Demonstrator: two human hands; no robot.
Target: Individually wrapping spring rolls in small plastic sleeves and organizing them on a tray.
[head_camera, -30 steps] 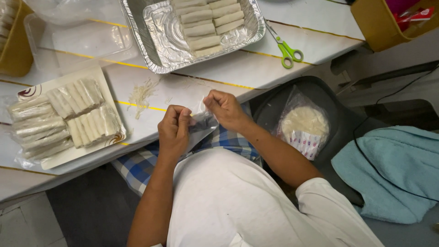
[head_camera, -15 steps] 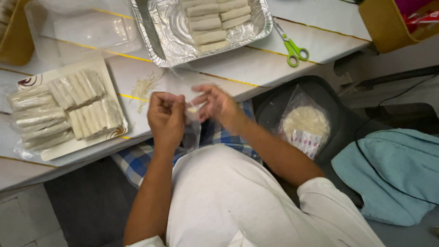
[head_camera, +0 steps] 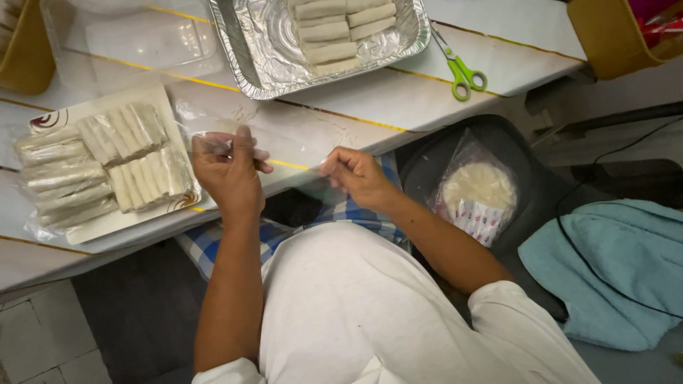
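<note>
My left hand [head_camera: 226, 173] and my right hand [head_camera: 353, 174] hold a clear plastic film [head_camera: 288, 153] stretched between them over the table's near edge. Each hand pinches one end of it. To the left of my left hand lies a white plate [head_camera: 85, 231] stacked with wrapped spring rolls [head_camera: 99, 163]. Further back stands a foil tray [head_camera: 249, 57] with several unwrapped rolls [head_camera: 338, 32] in it.
Green-handled scissors [head_camera: 462, 71] lie right of the foil tray. A clear plastic lid [head_camera: 142, 39] sits at the back left. A bag of round wrappers [head_camera: 478, 192] rests on a dark seat to my right, beside a teal cloth [head_camera: 612, 277]. Yellow bins [head_camera: 25, 57] stand at the corners.
My hands have moved apart, left hand going left, and the plastic film is now pulled out wide between them instead of bunched up close together.
</note>
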